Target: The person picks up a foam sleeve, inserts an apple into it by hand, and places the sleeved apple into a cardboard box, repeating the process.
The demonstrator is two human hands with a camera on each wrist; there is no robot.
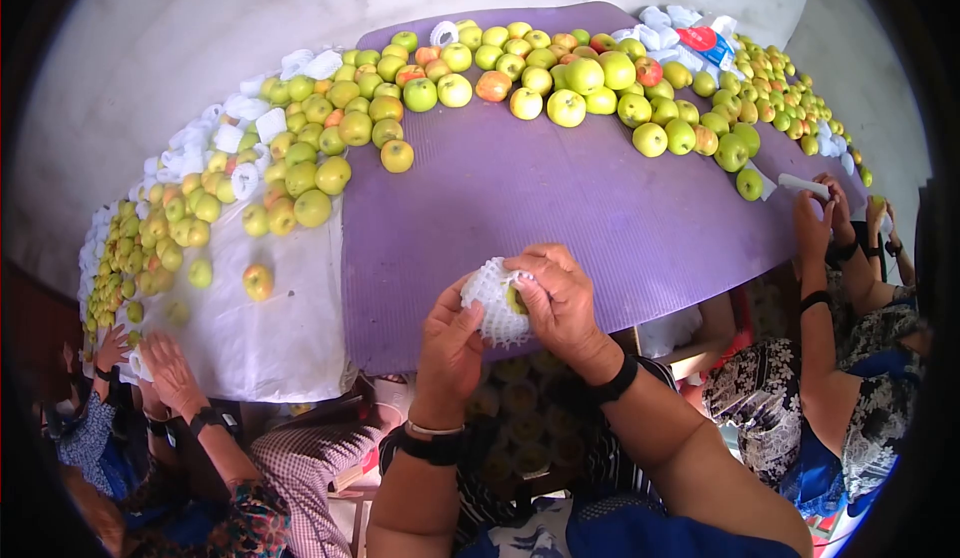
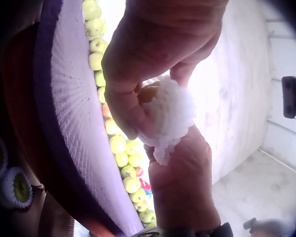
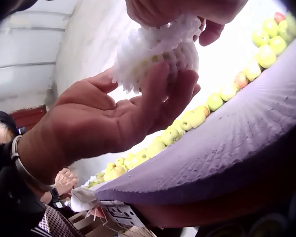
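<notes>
Between my two hands is a green apple (image 1: pixel 516 301) partly covered by a white foam net sleeve (image 1: pixel 490 308). My left hand (image 1: pixel 447 343) holds the sleeved apple from the left and below, fingers curled round the foam in the right wrist view. From the right, my right hand (image 1: pixel 562 303) grips the edge of the netting, thumb and fingertips at the sleeve's opening, where some bare apple skin shows. Both hands are close to the front edge of the table, over the purple ribbed mat (image 1: pixel 450 218).
Many green and reddish apples (image 1: pixel 565 108) lie along the back of the mat. White foam sleeves (image 1: pixel 190 148) are heaped at the left rear. A plastic packet (image 1: pixel 705 46) lies at the right rear. People work on either side, one with hands (image 1: pixel 820 218) at the right. Sleeved apples (image 2: pixel 17 190) sit below the table.
</notes>
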